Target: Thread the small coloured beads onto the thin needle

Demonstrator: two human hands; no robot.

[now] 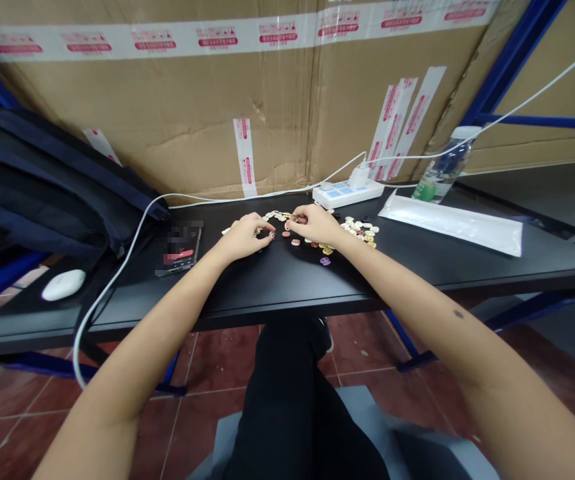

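Note:
Small oval pieces with holes, like buttons, lie on the black tabletop between and around my hands. My left hand has its thumb and fingers drawn together at the left of them; what they pinch, if anything, is too small to make out. My right hand bends over the pieces, its fingertips closed on a pink button. Just below lie another pink button and a purple button. A curved row of pale buttons runs behind my hands. Beside my right wrist is a pile of white, yellow and brown buttons.
A white power strip with a plugged-in charger stands behind; its cable crosses leftward. To the right are a white packet and a bottle. At left are a dark backpack, a phone and a white case.

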